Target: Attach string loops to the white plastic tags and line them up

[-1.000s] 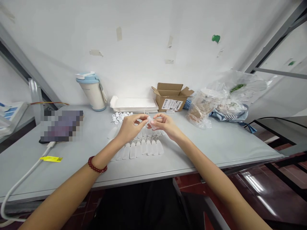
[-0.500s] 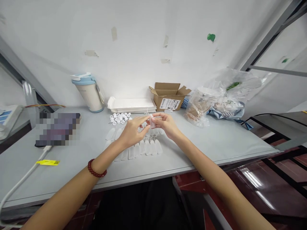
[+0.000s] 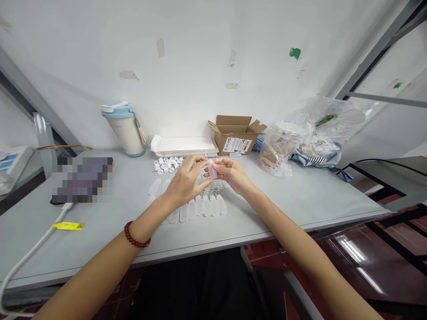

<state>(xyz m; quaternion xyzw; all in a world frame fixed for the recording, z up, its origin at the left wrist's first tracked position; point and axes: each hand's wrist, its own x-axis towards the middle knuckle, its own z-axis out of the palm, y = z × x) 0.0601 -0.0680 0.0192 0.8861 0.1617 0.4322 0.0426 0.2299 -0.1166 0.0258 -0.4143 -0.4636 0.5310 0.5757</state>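
A small translucent plastic bottle [image 3: 212, 171] with a thin white tip stands upright above the table, with my right hand [image 3: 231, 173] pinching it between thumb and fingers. Just left of it, my left hand [image 3: 185, 180] has its thumb and fingers apart, their tips close to the bottle. Whether those tips touch it I cannot tell. Below the hands lie rows of similar translucent bottles [image 3: 207, 206], several with thin curved tips; my hands partly cover them. A pile of small white caps [image 3: 167, 164] sits behind my left hand.
Behind the caps lies a stack of white trays [image 3: 183, 144], next to an open cardboard box [image 3: 237, 138]. A tumbler [image 3: 125, 131] stands at the back left, near a blurred dark device [image 3: 82, 180] with a white cable [image 3: 30, 253]. Plastic bags [image 3: 280, 146] occupy the right back.
My left thumb and fingers have spread apart and drawn back slightly from the bottle's top. My right hand keeps its hold on the bottle, almost unmoved.
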